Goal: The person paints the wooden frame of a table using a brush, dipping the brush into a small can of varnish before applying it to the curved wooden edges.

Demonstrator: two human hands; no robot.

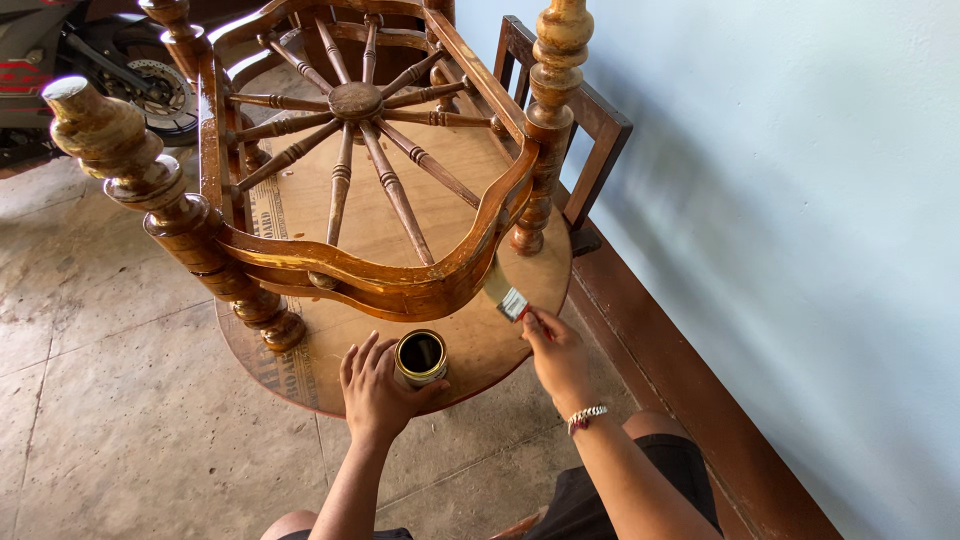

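Note:
A wooden table point(380, 285) lies upside down, its turned legs pointing up and a spoked wheel shelf point(357, 101) between them. My right hand point(553, 347) grips a small paintbrush point(503, 293) whose bristles touch the curved brown rail at the near right. My left hand point(375, 390) rests on the round tabletop's underside and holds a small open gold-rimmed can point(421, 357) of dark liquid. A beaded bracelet is on my right wrist.
A dark wooden frame point(598, 130) leans by the pale blue wall point(800, 220) on the right, over a long wooden plank point(690, 390). A motorcycle wheel point(150, 90) shows at the top left. Grey concrete floor point(100, 400) lies on the left.

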